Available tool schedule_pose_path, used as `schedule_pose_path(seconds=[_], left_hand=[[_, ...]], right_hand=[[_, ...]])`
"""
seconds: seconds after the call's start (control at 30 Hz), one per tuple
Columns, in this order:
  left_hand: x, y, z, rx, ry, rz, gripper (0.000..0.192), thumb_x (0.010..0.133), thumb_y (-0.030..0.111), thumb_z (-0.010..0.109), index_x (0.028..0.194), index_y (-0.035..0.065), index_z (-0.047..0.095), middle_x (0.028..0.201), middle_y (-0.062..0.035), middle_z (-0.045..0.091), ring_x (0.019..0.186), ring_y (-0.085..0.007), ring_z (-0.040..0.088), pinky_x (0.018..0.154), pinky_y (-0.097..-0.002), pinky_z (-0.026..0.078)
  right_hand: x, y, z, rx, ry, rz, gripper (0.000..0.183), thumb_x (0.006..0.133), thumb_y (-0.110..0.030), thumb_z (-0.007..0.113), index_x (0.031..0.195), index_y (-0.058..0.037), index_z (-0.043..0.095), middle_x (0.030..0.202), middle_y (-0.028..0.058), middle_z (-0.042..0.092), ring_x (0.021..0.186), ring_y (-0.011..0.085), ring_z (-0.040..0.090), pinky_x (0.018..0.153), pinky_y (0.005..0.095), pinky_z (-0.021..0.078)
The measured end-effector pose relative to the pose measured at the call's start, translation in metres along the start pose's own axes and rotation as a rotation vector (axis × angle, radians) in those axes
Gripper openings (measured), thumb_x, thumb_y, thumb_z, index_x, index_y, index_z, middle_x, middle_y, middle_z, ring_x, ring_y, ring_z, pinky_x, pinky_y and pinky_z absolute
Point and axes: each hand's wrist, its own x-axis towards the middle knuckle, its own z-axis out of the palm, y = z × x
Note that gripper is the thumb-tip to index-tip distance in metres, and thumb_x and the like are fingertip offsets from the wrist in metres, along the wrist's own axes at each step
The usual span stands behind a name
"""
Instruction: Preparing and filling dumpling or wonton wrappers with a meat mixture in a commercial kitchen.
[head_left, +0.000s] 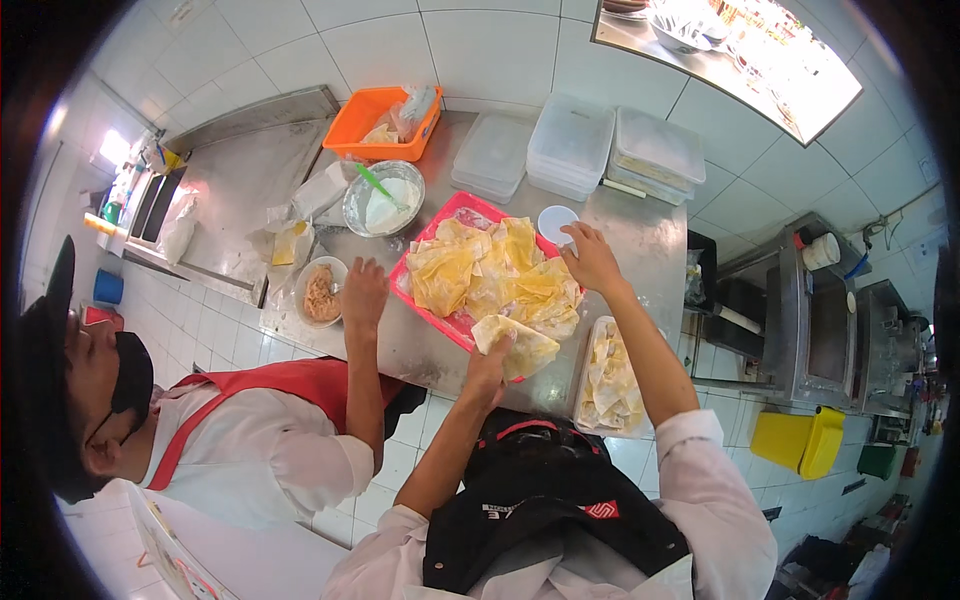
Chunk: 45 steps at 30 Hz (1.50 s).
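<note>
In my left hand (489, 371), held over the near edge of a pink-red plastic tray (441, 324), is a pale yellow dough wrapper (531, 349), partly folded. Floury dough sheets (487, 259) lie heaped in that tray. My right hand (594, 259) reaches to a small white bowl (551, 219) beside the tray's far right corner. Its fingertips are at the bowl's near rim, and I see nothing gripped in them. Below my right forearm, a clear plastic container (583, 405) holds several folded dumplings (611, 367).
On my left a co-worker's hand (365, 292) hovers by a bowl (303, 313) of minced filling (321, 292). Behind stand a metal bowl of flour (386, 206) with a green utensil (379, 185), an orange basket (360, 146) and stacked plastic containers (570, 142). All rest on a steel table (442, 375).
</note>
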Motion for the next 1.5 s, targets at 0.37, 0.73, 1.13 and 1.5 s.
schedule_pose_path(seconds=[0.37, 0.73, 1.13, 1.5], left_hand=[[-0.008, 0.001, -0.014, 0.078, 0.038, 0.071, 0.032, 0.098, 0.020, 0.069, 0.122, 0.0004, 0.060, 0.116, -0.0129, 0.069, 0.104, -0.0252, 0.069, 0.093, -0.0416, 0.058], [-0.020, 0.018, 0.011, 0.254, -0.126, 0.056, 0.038, 0.094, 0.011, 0.072, 0.128, 0.0016, 0.057, 0.113, -0.0078, 0.067, 0.103, -0.0184, 0.067, 0.090, -0.0343, 0.057], [-0.033, 0.024, 0.050, 0.544, -0.434, -0.142, 0.044, 0.091, 0.010, 0.073, 0.131, -0.0001, 0.056, 0.113, -0.0065, 0.068, 0.100, -0.0160, 0.067, 0.088, -0.0316, 0.056], [-0.039, 0.012, 0.064, 0.607, -0.506, -0.111, 0.052, 0.092, 0.014, 0.073, 0.137, -0.0011, 0.054, 0.120, -0.0078, 0.066, 0.107, -0.0155, 0.065, 0.095, -0.0334, 0.053]], right_hand=[[0.022, 0.011, 0.033, -0.435, -0.108, 0.049, 0.048, 0.099, -0.043, 0.055, 0.141, -0.0189, 0.057, 0.166, 0.0131, 0.026, 0.149, 0.0402, 0.029, 0.118, 0.0592, 0.0280], [-0.102, -0.088, -0.065, 0.469, -0.273, -0.300, 0.059, 0.104, -0.052, 0.042, 0.145, -0.0108, 0.055, 0.157, 0.0199, 0.041, 0.143, 0.0427, 0.038, 0.119, 0.0530, 0.0274], [-0.176, -0.080, -0.097, 0.196, -0.117, -0.331, 0.060, 0.097, -0.047, 0.043, 0.150, -0.0203, 0.050, 0.159, 0.0212, 0.035, 0.146, 0.0443, 0.032, 0.121, 0.0561, 0.0248], [-0.202, -0.073, -0.107, 0.033, -0.089, -0.305, 0.068, 0.102, -0.061, 0.033, 0.153, -0.0180, 0.044, 0.159, 0.0212, 0.035, 0.145, 0.0447, 0.033, 0.120, 0.0549, 0.0257]])
